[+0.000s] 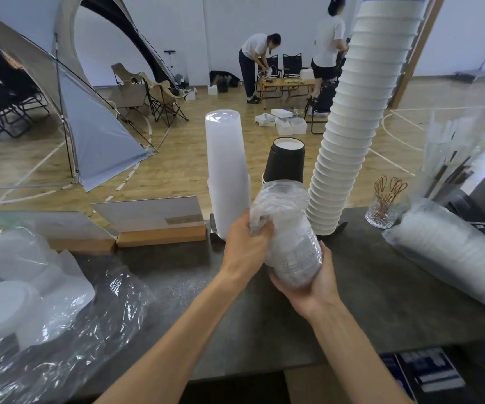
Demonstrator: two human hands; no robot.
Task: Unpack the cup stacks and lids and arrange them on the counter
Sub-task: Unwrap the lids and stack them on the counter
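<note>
Above the dark counter point(366, 301) I hold a stack of clear lids in a crumpled plastic sleeve point(292, 243). My left hand point(244, 246) grips the loose plastic at the sleeve's upper left. My right hand point(314, 287) cups the stack from below. Behind it stand a frosted clear cup stack point(225, 167), a short black cup stack point(285, 161) and a very tall white paper cup stack point(352, 135). A wrapped stack of white lids point(451, 258) lies on its side at the right.
Loose plastic wrap and clear lids point(31, 301) pile up at the left. Two sign holders on wooden bases point(153, 223) stand at the counter's back edge. A glass of gold stirrers point(384, 208) and bagged straws point(451, 153) stand at the right. People work beyond the counter.
</note>
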